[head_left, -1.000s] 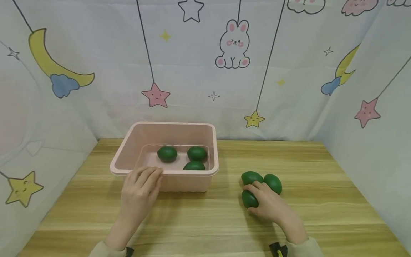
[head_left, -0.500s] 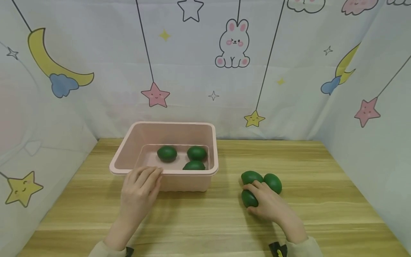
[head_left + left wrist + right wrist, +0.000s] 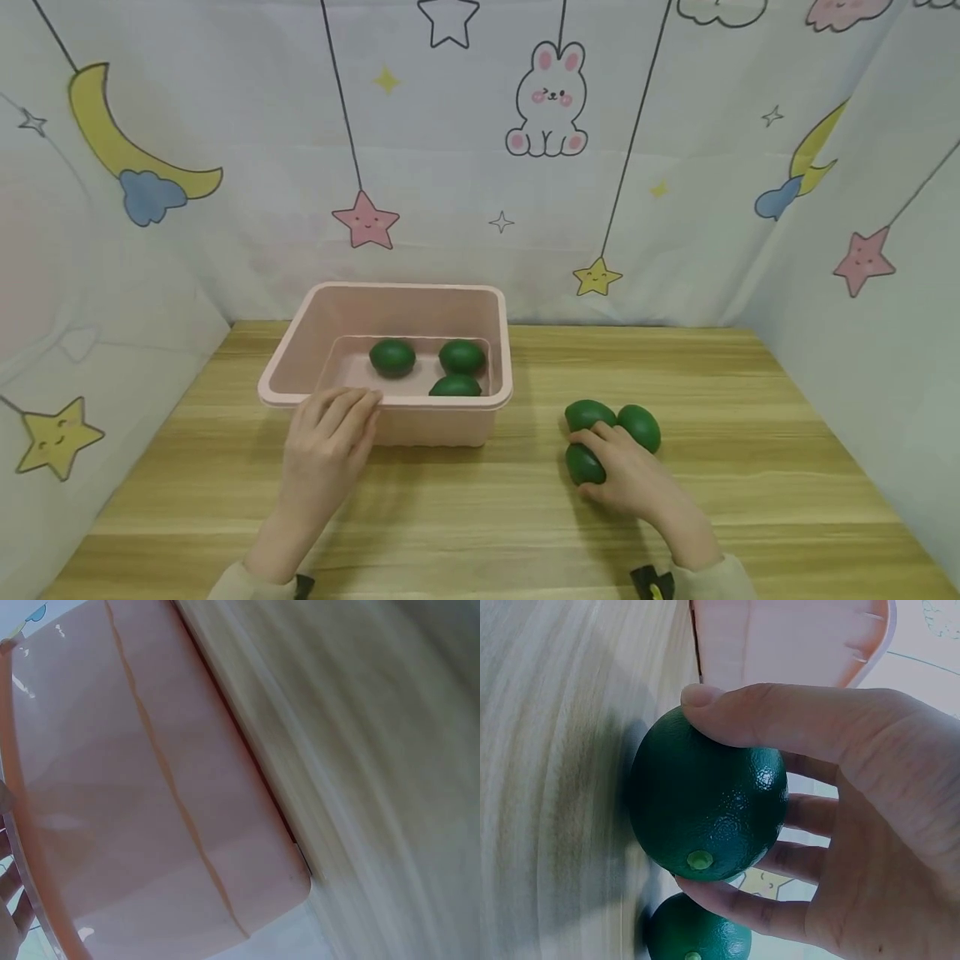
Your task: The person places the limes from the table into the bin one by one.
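Observation:
My right hand [image 3: 633, 473] grips a dark green lime [image 3: 583, 464] that lies on the table. In the right wrist view the thumb is on one side of this lime [image 3: 705, 799] and the fingers curl round the other; its pale stem end shows. Two more limes, one behind [image 3: 590, 413] and one to the right [image 3: 639, 428], lie close by. My left hand [image 3: 330, 446] holds the front rim of a pink plastic bin [image 3: 438, 425], its fingers bent over the edge. Inside the bin are three limes [image 3: 392, 357], the front one partly hidden by the rim.
The wood-grain table [image 3: 487, 517] carries everything. A white cloth [image 3: 450, 167] printed with stars, moons and a rabbit closes off the back and both sides. The bin stands left of the loose limes, near the back cloth.
Both hands keep their places, and so do the limes and the bin. Only the head view has shifted slightly.

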Demonstrator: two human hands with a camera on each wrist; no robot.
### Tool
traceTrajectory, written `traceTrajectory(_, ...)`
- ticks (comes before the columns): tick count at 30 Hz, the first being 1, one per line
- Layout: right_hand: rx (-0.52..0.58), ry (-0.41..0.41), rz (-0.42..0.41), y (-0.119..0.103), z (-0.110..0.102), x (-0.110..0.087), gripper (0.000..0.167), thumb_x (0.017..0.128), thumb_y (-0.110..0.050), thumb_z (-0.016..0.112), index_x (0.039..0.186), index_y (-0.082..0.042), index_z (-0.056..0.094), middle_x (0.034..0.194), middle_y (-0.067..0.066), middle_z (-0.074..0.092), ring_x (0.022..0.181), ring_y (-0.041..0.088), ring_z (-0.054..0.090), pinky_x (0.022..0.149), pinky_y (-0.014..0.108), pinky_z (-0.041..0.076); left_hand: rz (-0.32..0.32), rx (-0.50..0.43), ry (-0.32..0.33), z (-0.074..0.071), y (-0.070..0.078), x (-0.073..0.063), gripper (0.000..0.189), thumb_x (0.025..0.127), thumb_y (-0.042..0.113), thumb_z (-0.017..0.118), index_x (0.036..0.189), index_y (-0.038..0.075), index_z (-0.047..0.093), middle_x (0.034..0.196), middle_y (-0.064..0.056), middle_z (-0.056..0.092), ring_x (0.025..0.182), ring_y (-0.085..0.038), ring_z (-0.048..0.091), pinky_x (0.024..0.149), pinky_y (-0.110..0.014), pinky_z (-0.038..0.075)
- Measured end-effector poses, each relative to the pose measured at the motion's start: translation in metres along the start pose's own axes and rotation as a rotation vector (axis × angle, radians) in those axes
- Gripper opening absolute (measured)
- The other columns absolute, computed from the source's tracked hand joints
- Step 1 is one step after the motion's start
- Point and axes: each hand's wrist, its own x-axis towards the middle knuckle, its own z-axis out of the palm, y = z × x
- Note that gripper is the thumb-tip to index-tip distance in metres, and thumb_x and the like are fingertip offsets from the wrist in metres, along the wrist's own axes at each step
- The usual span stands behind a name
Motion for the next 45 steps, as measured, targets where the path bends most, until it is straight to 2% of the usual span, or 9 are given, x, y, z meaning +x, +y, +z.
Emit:
traceTrajectory(10, 0.007, -0.008, 0.006, 0.002, -0.007, -0.001, 0.059, 0.072, -0.02, 0.083, 0.125, -0.011, 0.059, 0.124, 0.012, 0.058, 0.114, 0.037, 0.056, 0.086, 0.056, 0.053, 0.005, 0.002, -0.014, 0.001, 0.001, 0.0, 0.026, 0.097, 0.02, 0.053, 0.099, 0.003, 0.072, 0.092, -0.01, 0.071, 0.092, -0.032, 0.061, 0.08, -0.045, 0.047)
traceTrajectory(19, 0.0, 0.017, -0.042, 0.001, -0.014, -0.001, 0.058, 0.071, -0.022, 0.084, 0.123, -0.011, 0.059, 0.12, 0.011, 0.06, 0.11, 0.035, 0.058, 0.083, 0.055, 0.054, -0.007, 0.008, -0.021, -0.003, 0.001, 0.001, 0.026, 0.098, 0.02, 0.052, 0.099, 0.004, 0.072, 0.092, -0.01, 0.071, 0.091, -0.031, 0.061, 0.079, -0.045, 0.046)
traceTrajectory(25, -0.017, 0.016, -0.047, 0.001, -0.021, -0.004, 0.06, 0.072, -0.022, 0.083, 0.125, -0.01, 0.058, 0.124, 0.015, 0.058, 0.112, 0.037, 0.057, 0.082, 0.054, 0.054, -0.006, 0.013, -0.024, -0.003, 0.002, 0.002, 0.027, 0.098, 0.021, 0.051, 0.099, 0.004, 0.072, 0.092, -0.009, 0.07, 0.091, -0.031, 0.061, 0.077, -0.044, 0.045)
traceTrajectory(36, -0.022, 0.011, -0.046, 0.004, -0.032, -0.006, 0.062, 0.073, -0.021, 0.083, 0.127, -0.008, 0.057, 0.117, 0.012, 0.058, 0.101, 0.025, 0.058, 0.079, 0.044, 0.055, -0.002, 0.012, -0.006, -0.003, 0.001, 0.003, 0.026, 0.097, 0.021, 0.052, 0.097, 0.004, 0.072, 0.09, -0.01, 0.071, 0.089, -0.032, 0.061, 0.077, -0.045, 0.046)
traceTrajectory(41, -0.046, 0.012, -0.075, 0.004, -0.039, -0.004, 0.059, 0.073, -0.021, 0.083, 0.125, -0.009, 0.058, 0.108, 0.006, 0.058, 0.093, 0.019, 0.055, 0.073, 0.037, 0.052, 0.002, 0.009, -0.002, -0.003, 0.001, 0.003, 0.026, 0.097, 0.02, 0.053, 0.098, 0.004, 0.073, 0.09, -0.01, 0.071, 0.089, -0.032, 0.061, 0.077, -0.045, 0.046)
traceTrajectory(45, -0.055, 0.012, -0.102, 0.005, -0.046, -0.003, 0.056, 0.074, -0.019, 0.082, 0.124, -0.008, 0.058, 0.107, 0.006, 0.057, 0.093, 0.02, 0.055, 0.073, 0.036, 0.052, 0.003, 0.005, 0.0, -0.003, 0.001, 0.003, 0.026, 0.097, 0.02, 0.053, 0.098, 0.003, 0.073, 0.091, -0.01, 0.071, 0.089, -0.032, 0.061, 0.077, -0.045, 0.046)
